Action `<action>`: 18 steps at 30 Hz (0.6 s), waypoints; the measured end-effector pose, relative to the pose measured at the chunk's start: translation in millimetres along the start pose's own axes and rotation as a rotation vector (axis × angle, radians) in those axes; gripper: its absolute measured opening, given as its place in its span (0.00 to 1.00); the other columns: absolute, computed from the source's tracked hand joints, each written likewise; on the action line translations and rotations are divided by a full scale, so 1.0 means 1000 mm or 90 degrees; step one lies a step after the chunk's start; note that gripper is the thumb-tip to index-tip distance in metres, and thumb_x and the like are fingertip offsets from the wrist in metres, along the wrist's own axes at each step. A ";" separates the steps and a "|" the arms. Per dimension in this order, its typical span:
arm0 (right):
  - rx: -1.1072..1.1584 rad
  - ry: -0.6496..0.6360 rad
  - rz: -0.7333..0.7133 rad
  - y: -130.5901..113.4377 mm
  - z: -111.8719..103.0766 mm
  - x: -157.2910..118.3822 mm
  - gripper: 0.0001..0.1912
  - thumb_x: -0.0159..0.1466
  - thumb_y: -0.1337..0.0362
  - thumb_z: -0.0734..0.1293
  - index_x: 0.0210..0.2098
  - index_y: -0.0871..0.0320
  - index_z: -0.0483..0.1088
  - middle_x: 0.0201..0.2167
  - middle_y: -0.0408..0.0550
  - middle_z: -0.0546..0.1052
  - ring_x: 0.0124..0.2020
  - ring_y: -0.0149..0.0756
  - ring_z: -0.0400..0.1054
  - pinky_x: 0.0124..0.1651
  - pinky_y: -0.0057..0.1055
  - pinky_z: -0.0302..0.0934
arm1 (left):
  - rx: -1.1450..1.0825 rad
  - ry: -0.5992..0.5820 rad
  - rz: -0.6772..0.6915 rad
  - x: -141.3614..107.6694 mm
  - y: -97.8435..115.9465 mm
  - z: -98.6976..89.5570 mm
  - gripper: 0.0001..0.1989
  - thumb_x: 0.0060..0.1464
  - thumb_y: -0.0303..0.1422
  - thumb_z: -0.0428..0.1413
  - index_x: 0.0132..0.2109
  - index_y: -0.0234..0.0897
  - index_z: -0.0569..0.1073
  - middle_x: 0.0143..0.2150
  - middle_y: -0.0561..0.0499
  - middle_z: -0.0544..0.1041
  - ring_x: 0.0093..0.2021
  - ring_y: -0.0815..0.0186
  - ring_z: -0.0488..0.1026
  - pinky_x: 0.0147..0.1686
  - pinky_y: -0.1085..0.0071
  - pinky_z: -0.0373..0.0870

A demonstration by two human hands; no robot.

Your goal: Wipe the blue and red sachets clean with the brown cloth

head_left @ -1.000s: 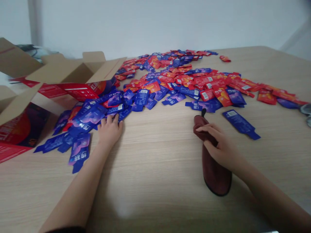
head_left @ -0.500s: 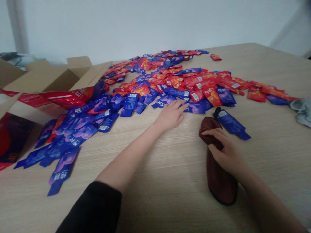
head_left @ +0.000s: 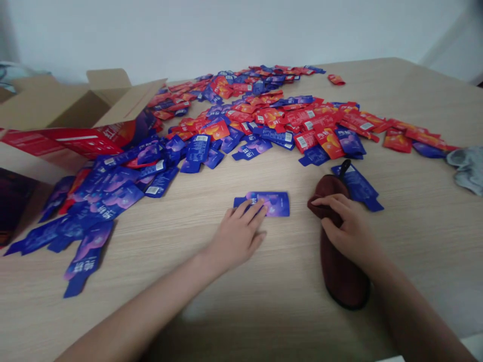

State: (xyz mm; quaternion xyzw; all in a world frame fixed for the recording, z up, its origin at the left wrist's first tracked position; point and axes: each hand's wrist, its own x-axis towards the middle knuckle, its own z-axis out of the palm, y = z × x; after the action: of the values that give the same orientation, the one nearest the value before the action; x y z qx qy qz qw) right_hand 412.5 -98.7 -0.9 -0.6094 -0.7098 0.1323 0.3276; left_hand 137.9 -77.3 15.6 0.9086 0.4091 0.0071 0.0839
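Note:
My left hand point(head_left: 239, 232) lies over a blue-and-purple sachet point(head_left: 277, 203), its fingers stretched out and the tips resting on the packet. The sachet is flat on the table, apart from the pile. With thumb and fingers my right hand point(head_left: 349, 221) pinches the opening edge of a long dark red pouch point(head_left: 345, 276) with black trim and a small black loop at its far end. What is inside the pouch cannot be seen. Just beyond it, partly behind the loop, another blue sachet point(head_left: 360, 186) lies barcode side up.
Red-and-orange sachets point(head_left: 313, 128) and blue ones spread in a broad heap across the back. Blue sachets point(head_left: 113, 191) pile up at the left, beside an open cardboard box point(head_left: 75, 108). A grey cloth item point(head_left: 468, 168) sits at the right edge. Behind the wooden table point(head_left: 211, 311) stands a pale wall.
My left hand has come back toward me from the pile's edge, bringing a blue sachet along under its fingers. My right hand keeps its pinch on the pouch. The view has shifted slightly.

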 end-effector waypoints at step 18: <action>-0.115 -0.106 -0.122 -0.095 0.053 -0.012 0.19 0.56 0.76 0.60 0.44 0.57 0.71 0.45 0.55 0.69 0.47 0.48 0.63 0.50 0.47 0.63 | 0.007 0.112 -0.025 -0.077 -0.020 0.025 0.25 0.66 0.33 0.46 0.68 0.34 0.56 0.69 0.42 0.60 0.67 0.54 0.55 0.62 0.52 0.58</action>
State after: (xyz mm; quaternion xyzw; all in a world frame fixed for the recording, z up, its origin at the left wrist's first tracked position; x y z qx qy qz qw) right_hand 306.3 -119.6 11.4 -0.5530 -0.7983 0.0860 0.2226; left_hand 73.9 -125.6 -7.8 0.8968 0.4324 0.0829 0.0431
